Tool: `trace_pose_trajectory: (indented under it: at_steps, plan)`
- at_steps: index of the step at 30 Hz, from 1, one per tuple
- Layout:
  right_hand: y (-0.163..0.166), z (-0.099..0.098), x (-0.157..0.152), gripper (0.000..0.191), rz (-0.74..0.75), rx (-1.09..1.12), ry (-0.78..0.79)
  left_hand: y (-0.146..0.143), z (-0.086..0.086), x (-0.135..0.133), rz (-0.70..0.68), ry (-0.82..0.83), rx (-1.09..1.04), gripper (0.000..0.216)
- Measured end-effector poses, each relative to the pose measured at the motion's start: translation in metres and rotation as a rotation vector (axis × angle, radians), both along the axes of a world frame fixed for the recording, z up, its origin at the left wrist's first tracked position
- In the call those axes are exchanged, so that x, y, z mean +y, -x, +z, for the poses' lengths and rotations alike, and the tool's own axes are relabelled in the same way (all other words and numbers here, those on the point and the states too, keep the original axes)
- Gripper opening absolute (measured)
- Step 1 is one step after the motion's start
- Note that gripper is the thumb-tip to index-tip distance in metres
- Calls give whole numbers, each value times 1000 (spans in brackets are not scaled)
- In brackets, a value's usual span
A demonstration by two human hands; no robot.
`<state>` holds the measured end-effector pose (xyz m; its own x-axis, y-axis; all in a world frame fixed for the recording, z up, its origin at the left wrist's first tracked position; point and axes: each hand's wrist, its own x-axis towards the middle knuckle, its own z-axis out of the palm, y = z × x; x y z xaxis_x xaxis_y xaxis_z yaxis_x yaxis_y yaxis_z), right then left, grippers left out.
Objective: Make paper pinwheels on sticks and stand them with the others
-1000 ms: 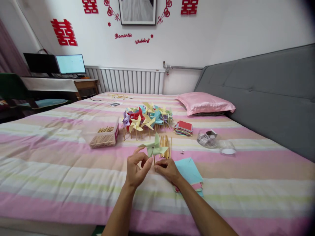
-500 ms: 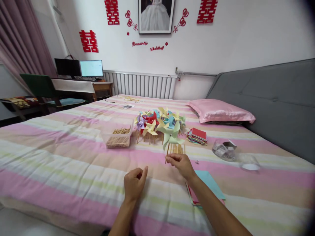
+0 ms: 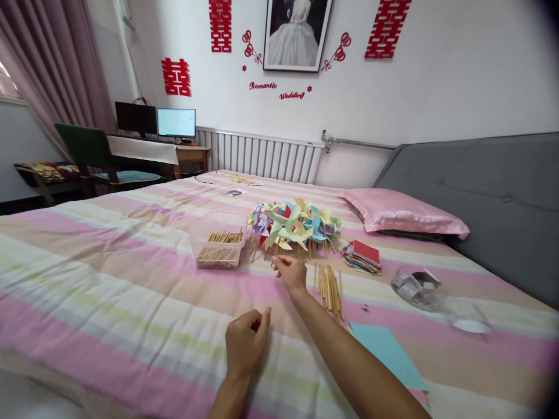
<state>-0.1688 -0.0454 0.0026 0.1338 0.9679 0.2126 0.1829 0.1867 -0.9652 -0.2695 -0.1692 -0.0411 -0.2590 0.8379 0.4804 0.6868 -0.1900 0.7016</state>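
A pale green paper pinwheel (image 3: 285, 226) stands upright on its thin stick, which my right hand (image 3: 292, 273) pinches near the lower end. It is at the front of a cluster of colourful pinwheels (image 3: 318, 226) and partly covers them; whether it touches them I cannot tell. My left hand (image 3: 247, 340) hovers nearer to me over the striped bedspread (image 3: 144, 291), fingers curled and thumb up, with nothing visible in it. To the right of my right hand lies a bundle of thin wooden sticks (image 3: 331, 288).
A clear divided box (image 3: 218, 257) of small sticks stands left of the pinwheels. Rightward are a stack of coloured paper (image 3: 363, 256), blue paper sheets (image 3: 391, 352), a clear round container (image 3: 414, 287), its apparent lid (image 3: 469, 323) and a pink pillow (image 3: 406, 212).
My right hand has carried the green pinwheel forward and left to the cluster, uncovering the stick bundle. My left hand keeps its curled shape. The view has shifted slightly.
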Motion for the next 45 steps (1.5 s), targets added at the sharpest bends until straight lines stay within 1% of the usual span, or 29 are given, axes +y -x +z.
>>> trace_pose_trajectory:
  at_steps: [4, 9, 18, 23, 38, 45]
  plan:
    - [15, -12, 15, 23, -79, 6, 65, 0, -1, 2, 24, 24, 26, 45]
    - [28, -24, 31, 23, -121, 12, 91, -1, -2, 4, 11, 20, 65, 45]
    - [42, -44, 45, 23, -136, 18, 139, -5, -4, 9, 6, 9, 114, 44]
    - [43, -52, 48, 20, -135, -16, 144, -6, -6, 10, -6, 4, 118, 43]
    - [38, -59, 39, 19, -191, -217, 109, -6, -6, 9, -1, 12, 114, 43]
    - [37, -57, 34, 20, -223, -296, 113, -5, -5, 7, -3, 21, 102, 43]
